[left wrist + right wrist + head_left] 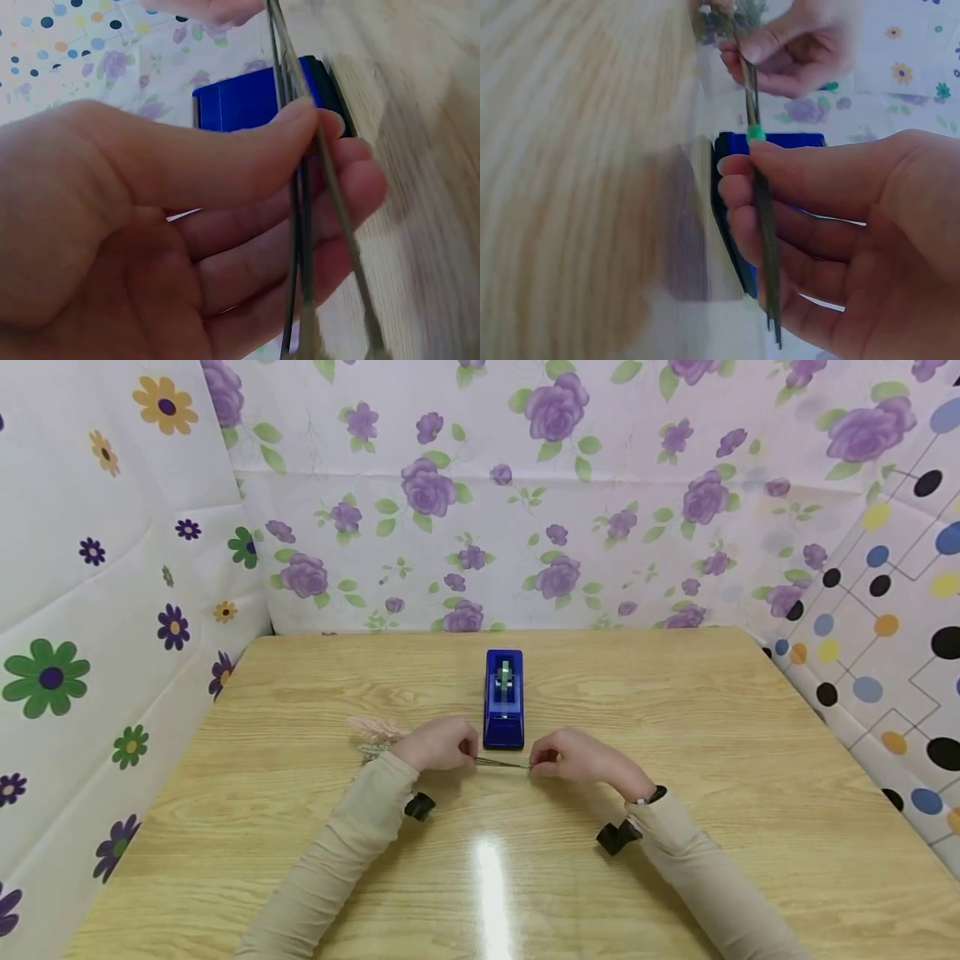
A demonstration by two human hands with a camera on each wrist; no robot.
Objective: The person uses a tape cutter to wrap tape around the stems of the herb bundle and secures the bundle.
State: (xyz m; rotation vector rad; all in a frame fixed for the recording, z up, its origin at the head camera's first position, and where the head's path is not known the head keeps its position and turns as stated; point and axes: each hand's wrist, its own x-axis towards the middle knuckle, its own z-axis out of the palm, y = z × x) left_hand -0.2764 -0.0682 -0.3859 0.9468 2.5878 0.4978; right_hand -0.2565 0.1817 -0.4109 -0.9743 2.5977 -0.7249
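Observation:
A thin bunch of stems (501, 764) stretches between both hands, low over the table. At its left end, beyond the left hand, are pale pink and grey-green flower heads (375, 732), partly hidden by that hand. My left hand (442, 745) pinches the stems between thumb and fingers; several separate strands run under the thumb in the left wrist view. My right hand (583, 764) pinches the stems nearer their cut ends, thumb beside a green band (757, 134) around them. The stem tips (771, 300) stick out below that hand's fingers.
A blue tape dispenser (503, 702) with a roll in it stands just beyond the hands, its front between them. The wooden table (675, 693) is backed by flowered and dotted cloths. A small black camera (618, 837) hangs at the right wrist, another (420, 807) at the left.

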